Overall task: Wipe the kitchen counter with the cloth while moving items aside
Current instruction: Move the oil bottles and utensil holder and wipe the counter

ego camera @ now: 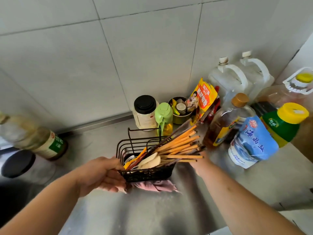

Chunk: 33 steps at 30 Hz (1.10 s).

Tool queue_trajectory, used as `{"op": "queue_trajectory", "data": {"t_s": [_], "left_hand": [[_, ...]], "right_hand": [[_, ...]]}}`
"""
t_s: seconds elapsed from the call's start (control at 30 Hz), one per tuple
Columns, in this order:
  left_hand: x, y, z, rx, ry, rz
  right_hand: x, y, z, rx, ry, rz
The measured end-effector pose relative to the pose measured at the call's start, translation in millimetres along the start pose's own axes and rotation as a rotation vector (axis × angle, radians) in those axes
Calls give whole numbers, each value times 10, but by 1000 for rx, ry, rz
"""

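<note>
A black wire utensil basket (149,173) full of chopsticks (179,146) and a pale spatula is in the middle of the steel counter (152,214). My left hand (100,175) grips the basket's left side. My right hand (199,163) is at the basket's right side, mostly hidden behind the chopstick ends; its grip cannot be made out. A pink cloth (159,186) lies under the basket's near edge, partly hidden, touching my left fingers.
Against the tiled wall stand a black-lidded jar (145,112), a green-capped oil bottle (163,117), a tin of small items (181,111), a yellow packet (203,99), two white jugs (237,78), oil bottles and a blue salt bag (252,143). A bottle (42,141) stands left.
</note>
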<state>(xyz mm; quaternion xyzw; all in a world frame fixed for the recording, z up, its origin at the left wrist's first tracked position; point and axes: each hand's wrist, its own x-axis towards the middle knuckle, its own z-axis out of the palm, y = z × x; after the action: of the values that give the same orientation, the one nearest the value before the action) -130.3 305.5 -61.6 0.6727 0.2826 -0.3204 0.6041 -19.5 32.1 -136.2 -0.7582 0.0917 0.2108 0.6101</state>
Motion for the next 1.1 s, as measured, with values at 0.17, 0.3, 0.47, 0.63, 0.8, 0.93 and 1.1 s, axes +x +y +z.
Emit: {"op": "queue_trajectory", "data": {"t_s": [0.17,0.3,0.47,0.63,0.8,0.93,1.1], "left_hand": [[-84,-133,-371,-25,47,-4],[-56,-190,-545,-74,78,-5],[82,-166,-586,-103,75,2],[256,-21,-451,-105,57,33],[483,179,-232,-113,27,40],[664,347,22,-120,-6,46],[865,494,336,-113,-4,33]], "right_hand": [[108,-382,358,-63,-67,-114],[224,-441,598,-136,-59,-172],[246,-331,671,-232,57,-279],[75,-61,476,-197,285,-248],[-251,266,169,-176,413,-239],[-462,477,-91,-93,538,-225],[-563,522,-400,-28,689,-201]]}}
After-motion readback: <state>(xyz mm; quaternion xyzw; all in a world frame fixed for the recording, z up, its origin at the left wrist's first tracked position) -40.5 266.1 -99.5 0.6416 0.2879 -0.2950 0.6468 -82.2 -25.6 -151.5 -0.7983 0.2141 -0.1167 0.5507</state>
